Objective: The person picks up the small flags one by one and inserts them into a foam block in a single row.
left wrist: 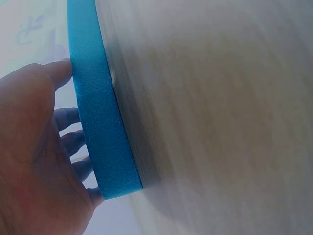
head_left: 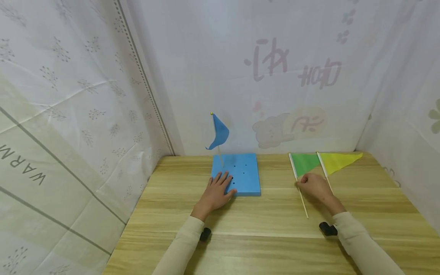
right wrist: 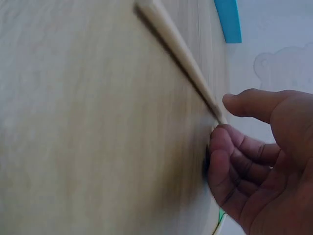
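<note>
Wood-grain counter (head_left: 268, 221) carries blue rectangular foam block (head_left: 246, 181), left of green fabric flag (head_left: 304, 163) on wooden stick (head_left: 303, 200). Yellow triangular flag (head_left: 337, 160) seemingly overlaps green; lifting could drag both. Your left hand (head_left: 217, 193): fingers spread over block. Your right hand (head_left: 315, 186): fingers curled at stick, pinch unclear.

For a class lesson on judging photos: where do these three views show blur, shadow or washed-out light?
Head view: fairly even light, with the green flag and yellow flag clearly outlined; left wrist view: soft, blurred tabletop, a dark shadow along the blue board, pale, washed-out curtain; right wrist view: a dark shadow beside the stick, tabletop grain soft too.
</note>
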The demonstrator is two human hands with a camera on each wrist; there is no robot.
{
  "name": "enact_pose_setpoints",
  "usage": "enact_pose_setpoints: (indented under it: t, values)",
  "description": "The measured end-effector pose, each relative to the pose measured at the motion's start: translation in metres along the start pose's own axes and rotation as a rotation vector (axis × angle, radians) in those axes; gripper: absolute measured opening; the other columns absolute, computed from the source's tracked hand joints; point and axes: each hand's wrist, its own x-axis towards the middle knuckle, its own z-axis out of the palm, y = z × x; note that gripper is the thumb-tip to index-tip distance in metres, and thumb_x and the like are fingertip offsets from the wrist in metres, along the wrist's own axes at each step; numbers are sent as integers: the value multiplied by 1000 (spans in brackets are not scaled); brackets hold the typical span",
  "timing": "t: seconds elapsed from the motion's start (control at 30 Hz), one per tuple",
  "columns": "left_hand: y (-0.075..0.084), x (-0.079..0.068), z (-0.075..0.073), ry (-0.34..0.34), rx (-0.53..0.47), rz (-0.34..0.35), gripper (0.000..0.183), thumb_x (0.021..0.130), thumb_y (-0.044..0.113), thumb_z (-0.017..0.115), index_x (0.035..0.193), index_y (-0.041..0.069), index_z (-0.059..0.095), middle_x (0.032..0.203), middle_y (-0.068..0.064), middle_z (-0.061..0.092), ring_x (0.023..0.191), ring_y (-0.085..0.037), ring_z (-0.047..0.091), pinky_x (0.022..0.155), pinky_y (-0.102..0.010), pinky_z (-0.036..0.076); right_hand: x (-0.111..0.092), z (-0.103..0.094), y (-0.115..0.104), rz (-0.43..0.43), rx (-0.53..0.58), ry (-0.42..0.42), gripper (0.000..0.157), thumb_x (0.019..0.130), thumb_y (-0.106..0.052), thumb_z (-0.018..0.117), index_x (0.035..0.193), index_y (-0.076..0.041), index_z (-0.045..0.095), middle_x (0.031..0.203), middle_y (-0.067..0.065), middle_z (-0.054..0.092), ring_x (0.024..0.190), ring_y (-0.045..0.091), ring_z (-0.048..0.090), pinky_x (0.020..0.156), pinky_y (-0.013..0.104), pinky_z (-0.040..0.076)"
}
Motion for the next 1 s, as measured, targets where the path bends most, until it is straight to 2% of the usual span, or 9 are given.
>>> enact_pose_setpoints:
  t: [0.13,0.27,0.37,0.47,0.6,0.7,1.0]
  values:
    - [1,0,-1,7,1,1,69,111,48,54,167,11,38,177,-12,28,165,-40,23,132,-65,20,0,0,-4,45,17,-46,34,96,-28,73,68,-13,60,61,-4,53,56,12,46,53,28,37]
    - [1,0,-1,3,-4,0,69,111,48,54,167,11,38,177,-12,28,165,-39,22,132,-65,19,0,-1,-8,61,31,-55,44,92,-21,69,55,-20,45,50,-11,36,48,7,33,48,23,28]
    - [0,0,0,0,-4,-2,69,111,48,54,167,12,38,177,-12,27,165,-39,22,132,-65,19,-1,-2,-10,75,40,-60,47,91,-20,67,52,-22,41,47,-13,33,45,6,32,46,22,27]
    - [0,0,0,1,1,-2,69,111,49,54,167,12,38,177,-11,27,165,-39,22,132,-65,19,-1,-3,-10,91,43,-64,47,91,-21,66,50,-22,43,44,-12,37,43,7,37,45,23,31]
    - [0,0,0,7,11,-1,69,111,49,54,167,12,38,177,-11,28,165,-39,23,132,-65,20,0,-4,-10,112,71,-83,42,91,-20,66,51,-15,55,46,-7,53,43,10,52,46,26,44]
    - [0,0,0,8,15,-2,69,111,49,54,167,12,38,177,-11,28,165,-39,23,132,-65,20,-1,-6,-11,129,114,-104,36,92,-18,66,58,-9,64,53,0,64,46,12,61,49,27,53]
    - [0,1,2,7,6,-2,69,111,49,53,167,12,38,177,-11,27,165,-39,22,132,-65,19,-1,-7,-10,140,125,-116,24,92,-14,65,70,-6,65,57,2,67,49,13,66,56,27,55]
